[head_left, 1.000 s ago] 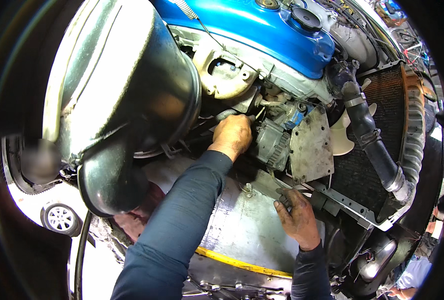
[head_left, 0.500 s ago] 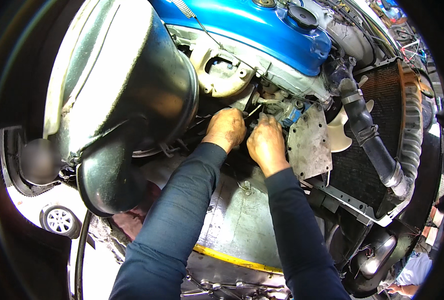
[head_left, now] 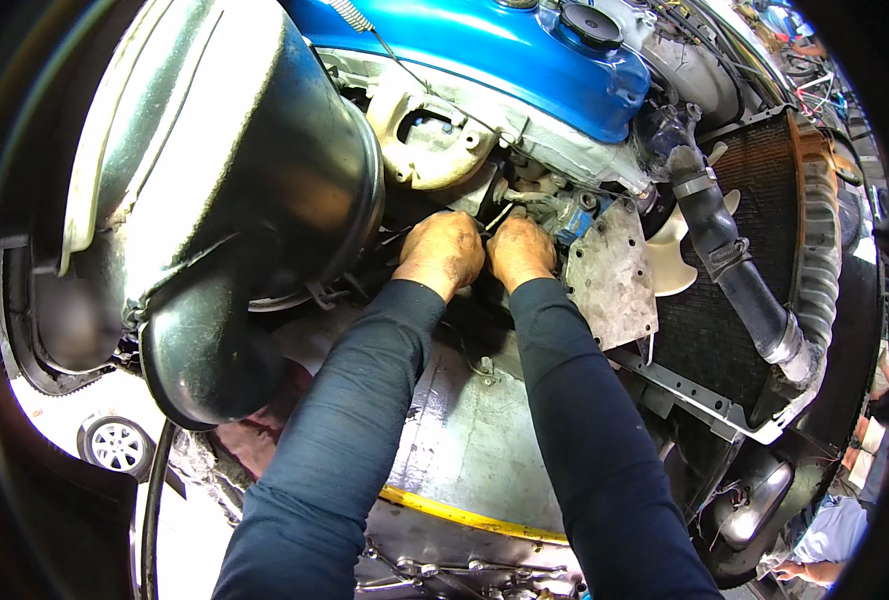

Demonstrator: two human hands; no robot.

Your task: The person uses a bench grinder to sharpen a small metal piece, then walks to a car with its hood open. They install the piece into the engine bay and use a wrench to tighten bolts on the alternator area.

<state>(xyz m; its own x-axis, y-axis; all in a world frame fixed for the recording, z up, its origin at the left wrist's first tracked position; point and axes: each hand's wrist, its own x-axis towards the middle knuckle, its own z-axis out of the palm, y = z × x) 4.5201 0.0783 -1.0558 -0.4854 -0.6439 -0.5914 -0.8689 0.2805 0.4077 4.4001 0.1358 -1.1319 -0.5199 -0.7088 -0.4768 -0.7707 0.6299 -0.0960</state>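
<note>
Deep in the engine bay, my left hand [head_left: 441,250] has its fingers curled down below the cream cast bracket [head_left: 412,152]; whatever it holds is hidden. My right hand [head_left: 520,250] is close beside it, closed around something I cannot make out, next to a thin pale metal rod or line. Just right of it are a blue-marked fitting [head_left: 575,222] and a grey plate with holes [head_left: 609,275]. The blue engine valve cover [head_left: 484,55] spans the top, above both hands. My fingertips are out of sight among the parts.
A large dark cylindrical housing with elbow [head_left: 304,200] fills the left. Right are a white fan [head_left: 672,265], radiator [head_left: 749,180] and black hose [head_left: 724,240]. A metal panel [head_left: 464,450] with yellow edge lies below. Another person [head_left: 826,535] is partly visible at lower right.
My right hand has risen from below the grey plate to beside my left hand and closed there. My left hand stayed among the same parts. The view has shifted slightly.
</note>
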